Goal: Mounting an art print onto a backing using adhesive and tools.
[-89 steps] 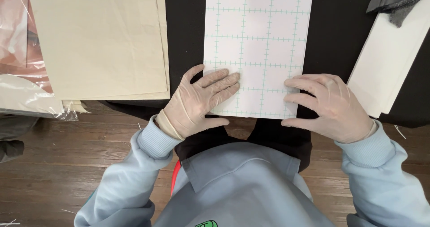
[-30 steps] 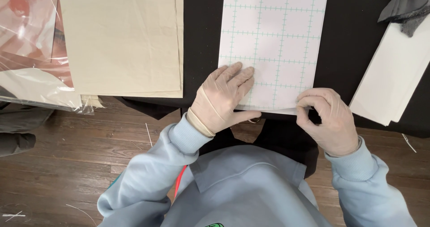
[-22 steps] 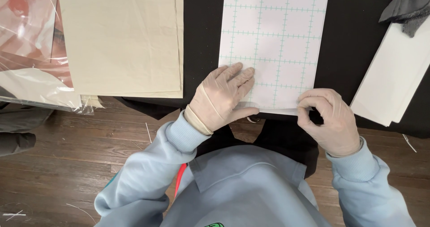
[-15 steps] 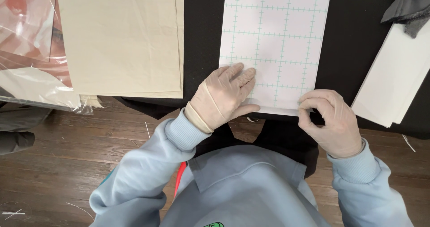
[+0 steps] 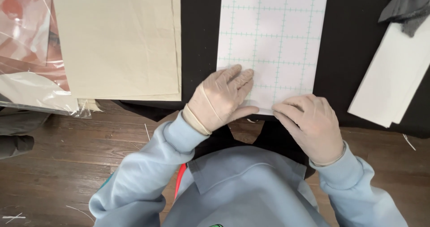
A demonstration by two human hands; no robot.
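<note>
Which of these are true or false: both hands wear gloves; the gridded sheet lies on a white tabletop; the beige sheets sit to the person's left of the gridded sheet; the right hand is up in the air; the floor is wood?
1. Both hands wear gloves. True: the left hand and the right hand are in thin pale gloves.
2. The gridded sheet lies on a white tabletop. False: the table is black.
3. The beige sheets sit to the left of it. True.
4. The right hand is up in the air. False: its fingers rest at the sheet's near edge.
5. The floor is wood. True: dark wooden boards.
</note>
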